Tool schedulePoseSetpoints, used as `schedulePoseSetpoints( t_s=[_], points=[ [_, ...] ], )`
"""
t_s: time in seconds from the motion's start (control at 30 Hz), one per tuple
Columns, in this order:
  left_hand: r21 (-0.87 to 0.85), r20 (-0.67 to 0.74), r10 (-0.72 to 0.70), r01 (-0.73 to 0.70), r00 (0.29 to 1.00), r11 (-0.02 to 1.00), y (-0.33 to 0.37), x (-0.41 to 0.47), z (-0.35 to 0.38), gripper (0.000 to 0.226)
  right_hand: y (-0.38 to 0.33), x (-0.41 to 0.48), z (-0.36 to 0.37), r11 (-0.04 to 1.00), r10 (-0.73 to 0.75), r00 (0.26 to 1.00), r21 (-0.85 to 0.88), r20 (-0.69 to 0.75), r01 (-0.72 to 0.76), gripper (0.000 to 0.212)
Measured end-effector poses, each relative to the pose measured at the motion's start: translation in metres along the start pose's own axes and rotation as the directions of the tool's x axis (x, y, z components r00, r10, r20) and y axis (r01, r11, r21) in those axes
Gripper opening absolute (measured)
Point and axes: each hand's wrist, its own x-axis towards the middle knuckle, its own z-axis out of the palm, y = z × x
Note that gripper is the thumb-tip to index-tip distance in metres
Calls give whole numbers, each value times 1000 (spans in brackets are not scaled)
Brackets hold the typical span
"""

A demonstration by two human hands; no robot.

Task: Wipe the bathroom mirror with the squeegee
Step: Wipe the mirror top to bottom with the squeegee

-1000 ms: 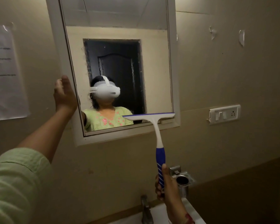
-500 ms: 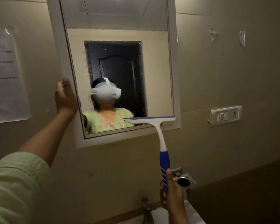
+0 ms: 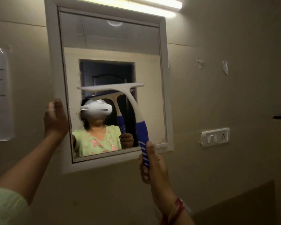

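Observation:
The white-framed mirror [image 3: 149, 62] hangs on the beige wall ahead. My right hand [image 3: 152, 166] grips the blue striped end of the squeegee [image 3: 133, 104] handle. Its white blade bar lies level across the middle of the glass, and its reflection shows just behind it. My left hand [image 3: 55, 120] rests on the mirror frame's left edge, thumb up; the fingers are hidden behind the frame edge. The glass reflects a person in a green top and a dark doorway.
A tube light [image 3: 152, 7] glows above the mirror. A white switch plate [image 3: 215, 137] sits on the wall to the right. A paper sheet [image 3: 0, 93] is stuck on the wall at the left. A darker panel [image 3: 243, 202] fills the lower right.
The squeegee has gone up from the mirror's bottom right edge to the middle of the glass, shifted left. My right hand rose with it. The view tilted up, losing the sink.

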Motion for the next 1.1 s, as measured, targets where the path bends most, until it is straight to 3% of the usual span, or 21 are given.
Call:
schedulePoseSetpoints(
  t_s=[0.2, 0.43, 0.6, 0.77, 0.97, 1.1],
  points=[
    [-36, 3, -24, 24, 1000, 999, 3, 0, 1, 45, -32, 26, 44, 992, -128, 987, 29, 97, 126, 46],
    [-77, 14, -26, 27, 1000, 997, -1, 2, 2, 41, -36, 44, 79, 990, -116, 979, 105, 169, 99, 53],
    [-108, 41, -18, 22, 999, 994, -2, 1, 1, 34, -44, 73, 97, 973, -163, 977, 185, 135, 137, 69],
    [-157, 36, -9, 14, 999, 988, 0, 2, 0, 28, -61, 104, 115, 934, -301, 951, 223, 72, 279, 59],
    [-178, 71, -10, 22, 997, 984, -2, 2, 0, 26, -87, 126, 133, 908, -419, 908, 9, 9, 419, 74],
    [-217, 72, 4, 12, 997, 976, -3, 2, 0, 27, -95, 137, 144, 926, -377, 926, 13, 9, 376, 54]
  ],
)
